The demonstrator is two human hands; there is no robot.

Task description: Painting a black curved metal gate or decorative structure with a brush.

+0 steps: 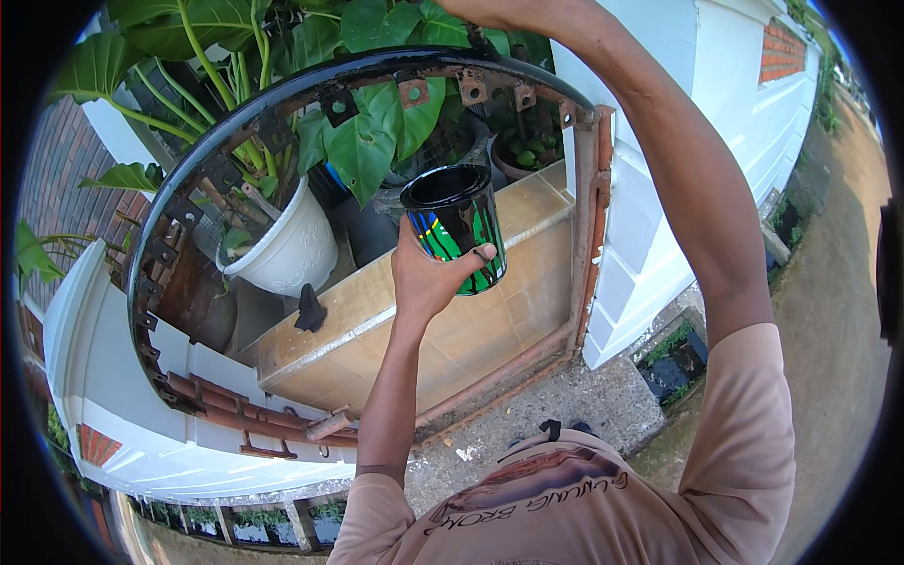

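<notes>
My left hand (pixel 435 273) is wrapped round a paint can (pixel 457 231) with a green, blue and yellow label. Black paint coats its rim and has run down its side. Up at the top edge, my right hand (pixel 494 8) is partly cut off. From it a dark paintbrush (pixel 480 40) points down against the metal gate frame (pixel 311 83), though its handle is out of view. The frame's curved top rail is glossy black near the brush and to the left, while the right post (pixel 595 207) and lower bars are rusty brown.
Beyond the frame stands a white plant pot (pixel 287 243) with large-leaved plants. A tiled ledge (pixel 414 320) holds a crumpled dark cloth (pixel 310 309). White walls (pixel 650 198) flank the gate. Below lie rough concrete (pixel 527 424) and a drain opening (pixel 673 363).
</notes>
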